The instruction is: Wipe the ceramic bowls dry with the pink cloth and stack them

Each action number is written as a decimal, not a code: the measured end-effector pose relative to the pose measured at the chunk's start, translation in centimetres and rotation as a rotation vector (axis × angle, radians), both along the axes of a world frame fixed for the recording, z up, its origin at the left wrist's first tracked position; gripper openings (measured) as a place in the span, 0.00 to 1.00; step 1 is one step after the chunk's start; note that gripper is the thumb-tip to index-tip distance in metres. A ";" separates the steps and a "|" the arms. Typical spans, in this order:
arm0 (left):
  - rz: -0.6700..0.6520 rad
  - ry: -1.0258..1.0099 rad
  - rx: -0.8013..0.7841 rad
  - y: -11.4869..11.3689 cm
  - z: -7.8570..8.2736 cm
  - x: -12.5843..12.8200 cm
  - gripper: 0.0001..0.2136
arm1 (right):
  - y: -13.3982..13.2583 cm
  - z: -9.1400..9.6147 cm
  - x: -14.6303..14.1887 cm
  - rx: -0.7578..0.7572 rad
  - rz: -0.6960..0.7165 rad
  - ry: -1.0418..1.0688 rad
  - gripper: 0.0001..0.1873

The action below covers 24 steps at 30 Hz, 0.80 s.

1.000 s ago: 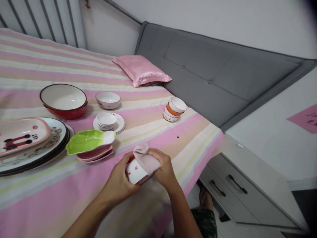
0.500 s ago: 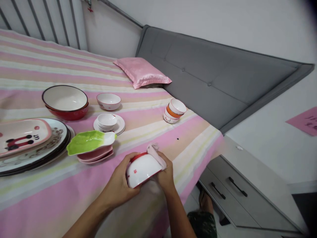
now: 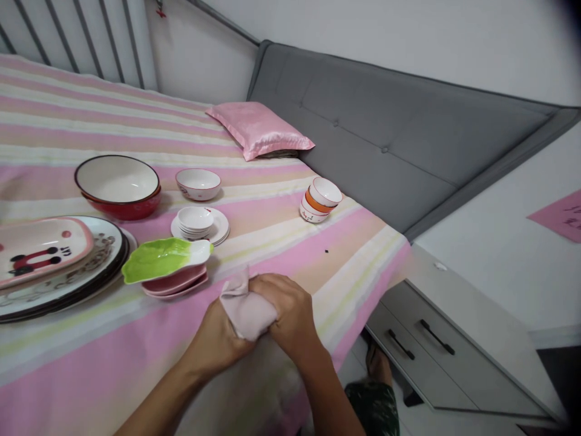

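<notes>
A pale pink cloth (image 3: 249,312) is bunched between my hands, over the front edge of the striped bed. My left hand (image 3: 212,332) is closed around the white bowl with a red rim, which the cloth and my fingers now hide. With its fingers curled, my right hand (image 3: 289,310) presses the cloth onto the bowl from the right. Nearest to my left hand are a green leaf-shaped dish (image 3: 163,260) and the pink dishes (image 3: 177,283) beneath it.
Small white bowls on plates (image 3: 221,225), a single bowl (image 3: 198,184), large red bowls (image 3: 118,181) and stacked platters (image 3: 104,242) stand to the left. Stacked small bowls (image 3: 320,200) sit near the headboard (image 3: 363,121). A pink pillow (image 3: 261,130) lies behind; a drawer cabinet (image 3: 449,339) is at right.
My right hand has brought the cloth leftward over the bowl, covering the white side and red rim that showed before. My left hand keeps its grip in nearly the same place.
</notes>
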State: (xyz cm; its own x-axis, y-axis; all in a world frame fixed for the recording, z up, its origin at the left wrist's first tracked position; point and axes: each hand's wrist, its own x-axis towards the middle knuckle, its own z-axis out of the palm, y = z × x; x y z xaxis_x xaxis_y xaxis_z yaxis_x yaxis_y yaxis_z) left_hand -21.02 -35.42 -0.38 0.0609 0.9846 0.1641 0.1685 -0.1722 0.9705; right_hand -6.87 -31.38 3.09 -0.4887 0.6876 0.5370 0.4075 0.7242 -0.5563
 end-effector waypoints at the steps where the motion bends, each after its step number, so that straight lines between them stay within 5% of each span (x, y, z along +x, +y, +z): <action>1: 0.028 0.037 -0.010 0.0 -0.1 0.0 0.17 | 0.3 -0.3 0.3 -0.056 0.007 0.040 0.20; 5: 0.130 0.138 -0.007 -0.1 -0.1 0.0 0.31 | 1.4 -2.4 1.5 -0.380 -0.006 0.268 0.24; 8: 0.127 0.131 0.011 -0.1 0.1 0.2 0.33 | 1.8 -4.3 1.8 -0.580 -0.076 0.423 0.19; 13: 0.099 0.107 0.029 -0.2 0.3 0.2 0.33 | 1.7 -6.0 1.8 -0.667 -0.116 0.469 0.12; 19: 0.084 0.059 0.025 -0.4 -0.5 -0.1 0.36 | 1.0 -4.0 1.8 -0.506 -0.176 0.422 0.19; 24: 0.047 -0.073 0.024 -0.1 -0.4 0.3 0.35 | -0.6 -0.2 0.8 -0.020 -0.090 0.073 0.19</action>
